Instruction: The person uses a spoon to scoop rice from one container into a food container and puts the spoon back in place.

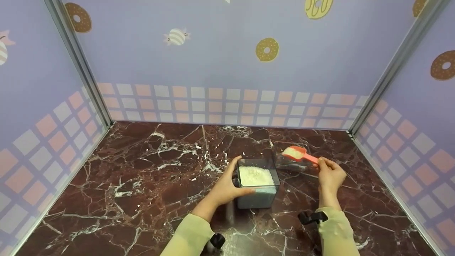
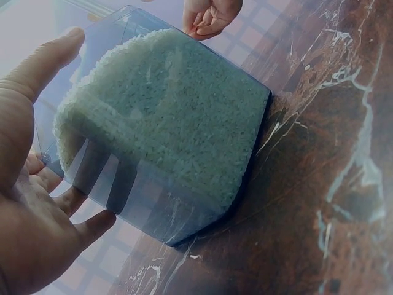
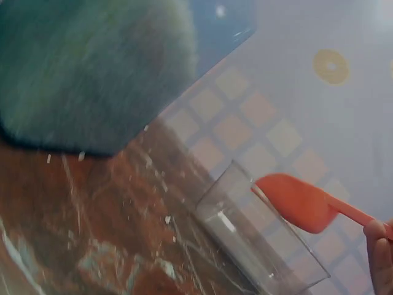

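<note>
A square, see-through container (image 1: 257,200), filled well up with white rice (image 1: 256,176), stands on the table. My left hand (image 1: 227,186) holds its left side, the thumb across the front and the fingers along the far side. In the left wrist view the fingers show through the clear wall (image 2: 153,206). My right hand (image 1: 331,175) pinches the handle of a red-orange scoop (image 1: 299,153), whose bowl carries a heap of rice. The scoop is over a small clear box (image 1: 291,165) behind and right of the container; in the right wrist view its bowl overlaps the box's rim (image 3: 298,236).
Loose rice grains are scattered over the dark red marbled tabletop (image 1: 160,188), mostly left of and behind the container. Patterned walls (image 1: 213,71) close off the back and both sides. Each wrist wears a black strap (image 1: 312,217).
</note>
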Demonstrator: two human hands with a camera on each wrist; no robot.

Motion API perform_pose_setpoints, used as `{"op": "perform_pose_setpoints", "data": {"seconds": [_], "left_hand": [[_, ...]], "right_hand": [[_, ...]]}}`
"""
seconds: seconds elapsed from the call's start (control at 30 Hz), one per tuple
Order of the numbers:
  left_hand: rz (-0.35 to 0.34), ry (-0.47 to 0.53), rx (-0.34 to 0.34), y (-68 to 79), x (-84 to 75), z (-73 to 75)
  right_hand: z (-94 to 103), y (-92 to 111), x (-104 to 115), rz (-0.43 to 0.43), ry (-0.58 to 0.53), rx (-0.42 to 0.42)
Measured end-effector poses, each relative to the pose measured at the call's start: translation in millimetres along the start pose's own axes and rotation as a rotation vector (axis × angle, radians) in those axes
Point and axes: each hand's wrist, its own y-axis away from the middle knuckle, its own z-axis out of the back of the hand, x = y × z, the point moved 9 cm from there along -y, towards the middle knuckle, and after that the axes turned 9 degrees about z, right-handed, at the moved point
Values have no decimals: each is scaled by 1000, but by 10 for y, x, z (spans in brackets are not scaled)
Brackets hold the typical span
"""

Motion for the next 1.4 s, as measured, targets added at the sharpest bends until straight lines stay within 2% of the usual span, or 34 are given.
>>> {"op": "perform_pose_setpoints", "data": {"seconds": [0.2,0.33,0.47,0.67,0.77,0.83,0.9,0.97,1.03,1.1,1.17,1.23,1.27,1.33,1.4], "left_hand": [[6,-1,-2,5,3,-3],[13,-1,2,9,5,-7],[9,1,0,7,3,-3],[2,13,1,9,3,1],[5,4,-3,11,1,3],[6,0,-4,11,1,3],[8,-1,-5,12,1,1],[9,-3,-6,13,0,-2],[10,-1,-5,14,-3,-4],[8,-3,-4,11,-6,-7],[6,-6,0,8,-5,-11],[4,-6,1,5,-3,-13],[3,-6,3,4,-1,-14],[1,-2,4,0,1,-13],[-1,5,4,-1,2,-10]], "right_hand": [[52,9,199,225,302,-31],[48,47,347,395,436,-77],[-16,122,499,587,483,-80],[-185,264,641,883,528,16],[-225,308,669,948,531,42],[-209,313,675,943,513,27],[-145,276,652,872,466,-17],[-42,183,572,722,378,-67],[67,69,428,506,236,-98],[142,-22,239,248,31,-112],[156,-58,61,-1,-194,-112],[123,-42,-46,-202,-360,-107],[98,-26,-65,-274,-414,-96],[29,5,-42,-362,-464,-50],[-45,30,54,-370,-472,12]]}}
